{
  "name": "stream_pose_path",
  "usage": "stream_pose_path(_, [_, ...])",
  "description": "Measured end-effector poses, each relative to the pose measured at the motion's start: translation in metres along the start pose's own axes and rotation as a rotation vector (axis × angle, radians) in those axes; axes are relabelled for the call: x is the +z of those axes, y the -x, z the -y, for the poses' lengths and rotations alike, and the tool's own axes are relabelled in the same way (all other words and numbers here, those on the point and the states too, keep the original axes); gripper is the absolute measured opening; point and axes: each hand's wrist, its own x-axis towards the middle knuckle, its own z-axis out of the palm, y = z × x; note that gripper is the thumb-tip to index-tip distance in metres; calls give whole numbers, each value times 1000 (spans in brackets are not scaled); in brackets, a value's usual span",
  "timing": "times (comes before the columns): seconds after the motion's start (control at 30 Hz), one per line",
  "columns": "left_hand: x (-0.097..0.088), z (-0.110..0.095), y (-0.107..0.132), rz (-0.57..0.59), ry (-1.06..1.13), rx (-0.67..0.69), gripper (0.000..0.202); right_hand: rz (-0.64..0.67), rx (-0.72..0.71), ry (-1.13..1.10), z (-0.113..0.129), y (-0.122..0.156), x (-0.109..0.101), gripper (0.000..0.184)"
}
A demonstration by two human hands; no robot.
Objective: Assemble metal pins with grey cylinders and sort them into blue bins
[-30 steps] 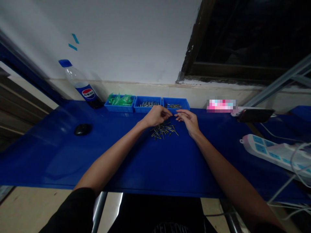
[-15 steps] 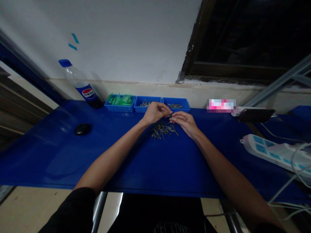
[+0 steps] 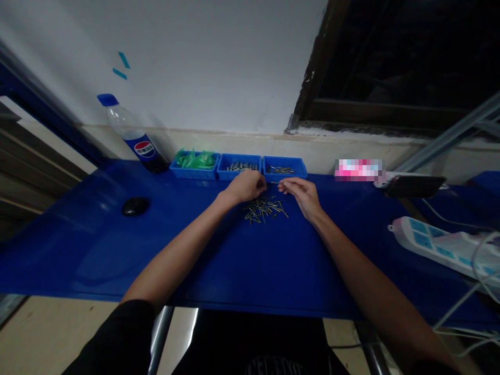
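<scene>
My left hand (image 3: 247,186) is closed, its fingertips bent down at the far side of a loose pile of thin brass-coloured screws (image 3: 265,208). Whatever it may hold is hidden. To its right, my right hand (image 3: 303,196) pinches a thin screw (image 3: 274,182) that points left towards the left hand. Behind the hands stand a blue bin of short grey metal pieces (image 3: 240,166) and another holding thin screws (image 3: 283,170). The two hands are a small gap apart.
A blue bin of green plastic packets (image 3: 195,160) and a cola bottle (image 3: 144,148) stand at the back left. On the blue table (image 3: 250,265) lie a black mouse (image 3: 135,206), a phone (image 3: 414,186) and a white power strip (image 3: 433,242) with loose cables.
My hands were together at the fingertips and are now apart. The left has moved down and left towards the pile; the right keeps a thin screw in its fingertips.
</scene>
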Motion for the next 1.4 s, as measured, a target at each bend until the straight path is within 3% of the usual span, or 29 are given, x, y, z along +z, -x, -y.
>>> stream_pose_path(0.13, [-1,2,2,144,-94,38,31,49,-65,70,2,0,1,55])
stream_pose_path(0.2, [0,2,2,172,-122,60,30,59,-63,120,2,0,1,62])
stream_pose_path(0.4, [5,3,2,197,-159,87,22,20,-47,124,-3,0,-3,44])
stream_pose_path(0.57, [6,2,2,192,-174,86,21,-3,-20,122,-4,1,-4,40])
stream_pose_path(0.93, [-13,2,0,8,265,154,18,38,12,166,0,4,0,36])
stream_pose_path(1.17, [-14,-2,1,-32,312,192,16,142,77,106,6,8,7,37])
stream_pose_path(1.4, [-9,-5,2,-20,298,205,14,109,118,31,-3,8,8,36])
